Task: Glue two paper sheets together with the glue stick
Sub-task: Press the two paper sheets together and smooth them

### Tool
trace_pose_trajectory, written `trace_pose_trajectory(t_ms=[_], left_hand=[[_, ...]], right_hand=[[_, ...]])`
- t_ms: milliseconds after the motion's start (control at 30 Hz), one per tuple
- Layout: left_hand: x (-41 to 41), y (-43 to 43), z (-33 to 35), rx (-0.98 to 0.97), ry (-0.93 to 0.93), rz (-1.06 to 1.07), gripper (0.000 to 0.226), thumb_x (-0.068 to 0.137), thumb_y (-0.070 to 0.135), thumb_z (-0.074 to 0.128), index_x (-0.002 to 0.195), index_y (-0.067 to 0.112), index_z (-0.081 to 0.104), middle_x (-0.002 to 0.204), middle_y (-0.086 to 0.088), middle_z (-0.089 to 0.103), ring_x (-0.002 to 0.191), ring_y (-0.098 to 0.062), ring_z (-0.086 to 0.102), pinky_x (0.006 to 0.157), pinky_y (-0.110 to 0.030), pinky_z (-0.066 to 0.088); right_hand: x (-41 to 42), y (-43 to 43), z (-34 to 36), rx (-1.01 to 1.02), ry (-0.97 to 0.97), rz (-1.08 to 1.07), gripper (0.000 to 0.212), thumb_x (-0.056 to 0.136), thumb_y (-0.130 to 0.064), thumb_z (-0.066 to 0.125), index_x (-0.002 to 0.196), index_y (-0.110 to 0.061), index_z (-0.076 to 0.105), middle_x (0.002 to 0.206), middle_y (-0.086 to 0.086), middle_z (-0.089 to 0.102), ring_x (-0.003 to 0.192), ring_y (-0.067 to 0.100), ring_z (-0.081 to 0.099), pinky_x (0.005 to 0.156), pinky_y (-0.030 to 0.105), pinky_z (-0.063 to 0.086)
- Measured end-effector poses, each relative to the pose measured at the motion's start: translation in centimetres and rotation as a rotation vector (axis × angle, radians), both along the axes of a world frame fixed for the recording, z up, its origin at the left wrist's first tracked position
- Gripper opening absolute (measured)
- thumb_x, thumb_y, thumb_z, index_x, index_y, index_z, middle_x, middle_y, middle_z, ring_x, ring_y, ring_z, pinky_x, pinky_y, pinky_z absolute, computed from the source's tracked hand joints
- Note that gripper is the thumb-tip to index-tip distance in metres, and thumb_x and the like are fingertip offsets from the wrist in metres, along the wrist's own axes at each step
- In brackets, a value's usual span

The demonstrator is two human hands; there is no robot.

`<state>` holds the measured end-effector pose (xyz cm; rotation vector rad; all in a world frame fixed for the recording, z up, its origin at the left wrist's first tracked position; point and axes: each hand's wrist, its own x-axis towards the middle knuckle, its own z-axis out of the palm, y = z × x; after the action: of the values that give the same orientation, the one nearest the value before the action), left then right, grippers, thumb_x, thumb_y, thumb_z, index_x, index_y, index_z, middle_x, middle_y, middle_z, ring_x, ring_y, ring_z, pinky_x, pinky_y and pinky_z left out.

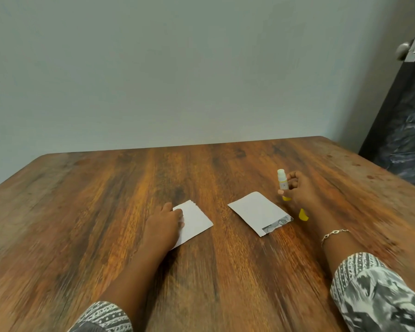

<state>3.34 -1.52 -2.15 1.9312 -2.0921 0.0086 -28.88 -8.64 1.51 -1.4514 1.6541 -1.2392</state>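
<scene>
Two small white paper sheets lie on the wooden table point(106, 188). My left hand point(164, 222) rests flat on the left paper sheet point(197, 221), fingers spread over its left part. The right paper sheet point(255, 212) lies apart from it, with a printed strip showing at its near corner. My right hand point(297, 188) holds the glue stick point(282, 182) upright just beyond that sheet; its white tip is uncovered. A yellow cap point(303, 214) lies on the table beside my right wrist.
A plain wall stands right behind the table's far edge. A dark door point(405, 116) with a metal knob point(404, 50) is at the far right, past the table's right edge. Patterned sleeves cover both forearms at the bottom.
</scene>
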Motion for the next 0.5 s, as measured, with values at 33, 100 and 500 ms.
trace_pose_trajectory(t_ms=[33,100,500], left_hand=[[0.01,0.01,0.0,0.0,0.002,-0.002,0.019,0.092,0.024,0.047,0.108,0.019,0.057,0.11,-0.001,0.052,0.09,-0.014,0.05,0.066,-0.023,0.036],[0.04,0.01,-0.01,0.001,0.007,-0.006,0.02,0.092,0.024,0.047,0.109,0.019,0.057,0.11,-0.001,0.052,0.088,-0.012,0.049,0.066,-0.022,0.036],[-0.03,0.11,0.12,0.001,-0.019,-0.009,0.023,0.092,0.025,0.048,0.114,0.019,0.055,0.114,-0.001,0.052,0.097,-0.013,0.047,0.07,-0.021,0.035]], right_hand=[[-0.03,-0.12,-0.23,0.014,0.013,0.01,0.034,0.074,0.012,0.066,0.097,-0.007,0.049,0.09,0.015,0.063,0.09,0.034,0.058,0.073,0.048,0.054],[-0.11,-0.25,-0.49,0.025,0.032,0.013,0.037,0.076,0.012,0.062,0.11,-0.001,0.051,0.1,0.021,0.063,0.097,0.037,0.06,0.086,0.053,0.051],[-0.19,0.27,0.0,0.14,0.08,0.045,0.035,0.071,0.014,0.067,0.101,0.0,0.055,0.095,0.015,0.063,0.097,0.035,0.06,0.085,0.049,0.052]])
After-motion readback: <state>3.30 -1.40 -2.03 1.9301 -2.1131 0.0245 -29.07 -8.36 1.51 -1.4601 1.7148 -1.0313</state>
